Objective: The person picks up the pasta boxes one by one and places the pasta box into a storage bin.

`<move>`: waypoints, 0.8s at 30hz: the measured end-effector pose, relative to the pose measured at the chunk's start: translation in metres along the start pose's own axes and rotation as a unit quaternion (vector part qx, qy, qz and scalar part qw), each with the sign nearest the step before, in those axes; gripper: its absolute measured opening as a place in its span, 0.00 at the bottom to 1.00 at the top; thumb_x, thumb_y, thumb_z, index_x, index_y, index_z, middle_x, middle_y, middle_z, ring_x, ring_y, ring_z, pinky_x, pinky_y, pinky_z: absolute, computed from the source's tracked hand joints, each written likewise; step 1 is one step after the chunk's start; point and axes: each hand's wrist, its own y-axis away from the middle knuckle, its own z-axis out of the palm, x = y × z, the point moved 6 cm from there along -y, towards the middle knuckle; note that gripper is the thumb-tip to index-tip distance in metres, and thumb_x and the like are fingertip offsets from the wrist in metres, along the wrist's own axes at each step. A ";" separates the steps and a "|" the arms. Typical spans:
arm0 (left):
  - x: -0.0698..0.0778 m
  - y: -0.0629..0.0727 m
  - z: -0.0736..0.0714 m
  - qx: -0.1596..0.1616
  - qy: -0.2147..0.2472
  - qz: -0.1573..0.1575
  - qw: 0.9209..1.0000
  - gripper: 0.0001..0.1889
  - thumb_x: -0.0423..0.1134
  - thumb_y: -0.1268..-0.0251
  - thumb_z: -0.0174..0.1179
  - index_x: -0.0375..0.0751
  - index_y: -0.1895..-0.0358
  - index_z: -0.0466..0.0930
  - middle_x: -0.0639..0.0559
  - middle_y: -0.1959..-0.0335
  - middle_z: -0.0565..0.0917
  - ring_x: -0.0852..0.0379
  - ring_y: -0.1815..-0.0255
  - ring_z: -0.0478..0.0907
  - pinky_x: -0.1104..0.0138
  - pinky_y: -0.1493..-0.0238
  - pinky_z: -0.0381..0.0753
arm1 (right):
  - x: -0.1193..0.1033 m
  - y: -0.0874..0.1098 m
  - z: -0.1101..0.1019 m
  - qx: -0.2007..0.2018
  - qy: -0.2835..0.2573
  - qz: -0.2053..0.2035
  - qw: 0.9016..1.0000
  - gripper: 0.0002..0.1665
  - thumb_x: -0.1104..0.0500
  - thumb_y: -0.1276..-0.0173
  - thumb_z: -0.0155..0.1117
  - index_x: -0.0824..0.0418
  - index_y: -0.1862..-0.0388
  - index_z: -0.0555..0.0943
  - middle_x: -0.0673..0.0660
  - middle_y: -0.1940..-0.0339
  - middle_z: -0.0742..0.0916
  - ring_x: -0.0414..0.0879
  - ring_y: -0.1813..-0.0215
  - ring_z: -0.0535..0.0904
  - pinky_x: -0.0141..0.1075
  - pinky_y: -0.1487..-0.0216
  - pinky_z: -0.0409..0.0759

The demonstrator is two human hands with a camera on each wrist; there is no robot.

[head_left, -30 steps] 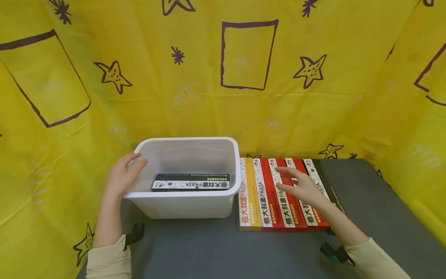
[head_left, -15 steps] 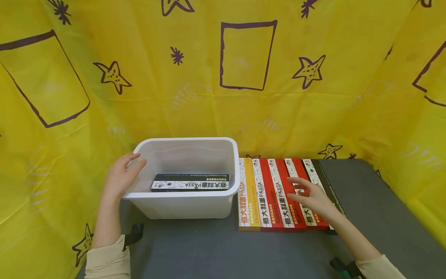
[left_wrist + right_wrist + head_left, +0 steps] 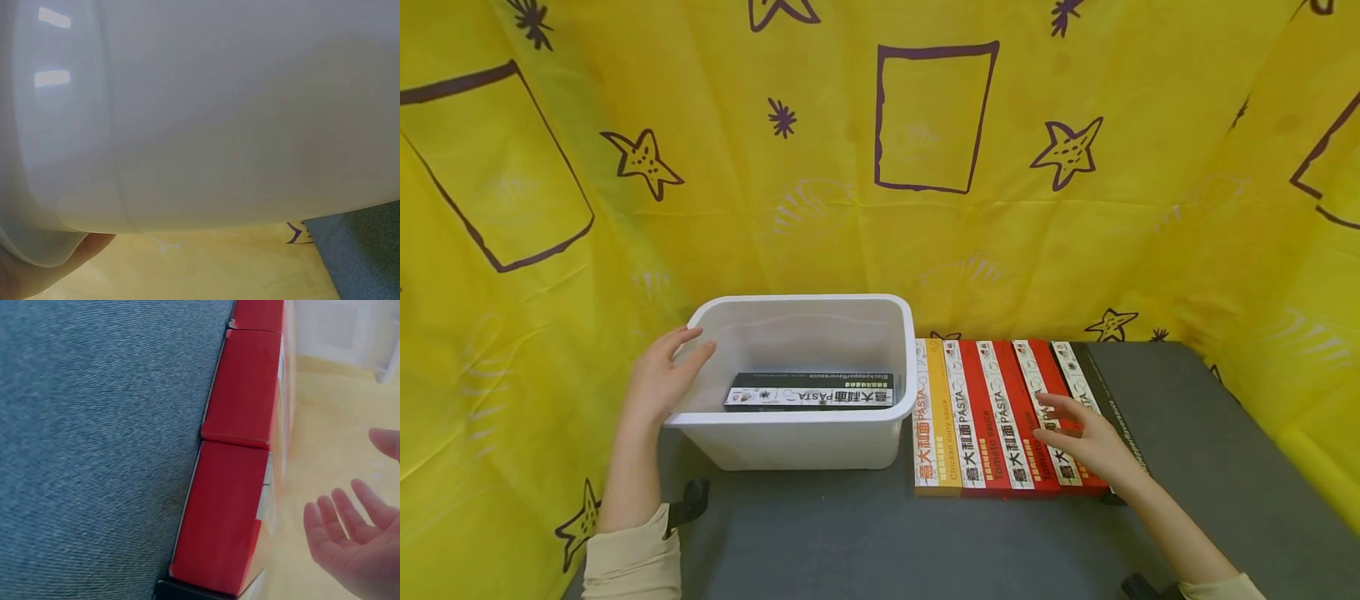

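Note:
My left hand (image 3: 658, 377) grips the left rim of a white plastic bin (image 3: 797, 442), its fingers and thumb at the edge. In the left wrist view, the bin's outer wall (image 3: 237, 125) fills most of the picture and only a bit of the hand shows at lower left. A black and white pasta box (image 3: 808, 397) lies inside the bin. Over the row of pasta boxes hovers my right hand (image 3: 1093, 442), fingers spread and holding nothing. It is nearest to the rightmost red pasta box (image 3: 1030, 358); the right wrist view shows the hand (image 3: 359, 537) apart from the boxes.
Right of the bin, a yellow pasta box (image 3: 951, 467), several red ones and a black pasta box (image 3: 1101, 383) lie side by side on the dark grey table (image 3: 850, 542). A yellow patterned cloth (image 3: 820, 233) hangs behind and at both sides.
My right hand has moved right and toward me above the red boxes, its fingers still apart. The left hand and the bin have stayed in place.

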 end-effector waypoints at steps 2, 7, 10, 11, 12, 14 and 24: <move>0.000 0.000 0.000 0.000 -0.001 0.001 1.000 0.33 0.55 0.27 0.51 0.30 0.33 0.68 0.28 0.30 0.62 0.29 0.29 0.56 0.36 0.33 0.54 | 0.002 0.002 -0.001 0.002 0.000 0.003 1.000 0.37 0.50 0.33 0.67 0.61 0.29 0.68 0.65 0.34 0.74 0.64 0.38 0.72 0.56 0.50 0.78; -0.001 0.000 0.000 0.002 -0.004 0.004 1.000 0.33 0.55 0.27 0.50 0.30 0.33 0.69 0.29 0.30 0.63 0.29 0.29 0.56 0.37 0.33 0.54 | 0.006 0.006 -0.003 0.008 0.008 0.013 1.000 0.37 0.50 0.33 0.67 0.60 0.29 0.68 0.65 0.34 0.74 0.65 0.38 0.71 0.54 0.51 0.79; -0.001 0.000 0.000 0.002 -0.002 0.003 1.000 0.33 0.55 0.27 0.50 0.30 0.33 0.68 0.29 0.30 0.63 0.29 0.29 0.56 0.37 0.33 0.54 | 0.009 0.008 -0.005 0.014 0.015 0.019 1.000 0.37 0.50 0.33 0.67 0.60 0.29 0.67 0.65 0.34 0.75 0.63 0.40 0.73 0.47 0.54 0.80; -0.001 0.000 0.000 0.001 -0.001 0.003 1.000 0.33 0.55 0.27 0.50 0.30 0.33 0.68 0.29 0.30 0.63 0.29 0.29 0.55 0.37 0.33 0.54 | 0.011 0.008 -0.005 0.016 0.017 0.020 1.000 0.37 0.51 0.34 0.67 0.60 0.29 0.67 0.66 0.35 0.75 0.63 0.41 0.74 0.45 0.55 0.80; -0.001 0.000 0.000 0.001 -0.002 0.003 1.000 0.33 0.56 0.27 0.50 0.30 0.33 0.68 0.29 0.30 0.62 0.29 0.29 0.55 0.37 0.33 0.54 | 0.012 0.009 -0.006 0.018 0.019 0.020 0.999 0.37 0.51 0.34 0.68 0.61 0.29 0.67 0.66 0.35 0.75 0.63 0.41 0.75 0.44 0.54 0.80; -0.002 0.000 0.001 0.002 -0.002 0.003 1.000 0.33 0.56 0.28 0.50 0.30 0.33 0.68 0.29 0.29 0.62 0.29 0.29 0.56 0.37 0.33 0.54 | 0.014 0.011 -0.008 0.021 0.020 0.022 0.999 0.38 0.51 0.34 0.68 0.61 0.29 0.67 0.67 0.35 0.75 0.63 0.41 0.75 0.43 0.53 0.80; -0.002 -0.001 0.000 0.000 0.000 0.003 1.000 0.33 0.56 0.27 0.50 0.30 0.33 0.68 0.29 0.29 0.62 0.29 0.29 0.55 0.36 0.33 0.53 | 0.028 0.024 -0.025 0.038 0.035 0.028 0.998 0.38 0.51 0.33 0.67 0.63 0.29 0.67 0.69 0.35 0.75 0.66 0.40 0.73 0.42 0.57 0.79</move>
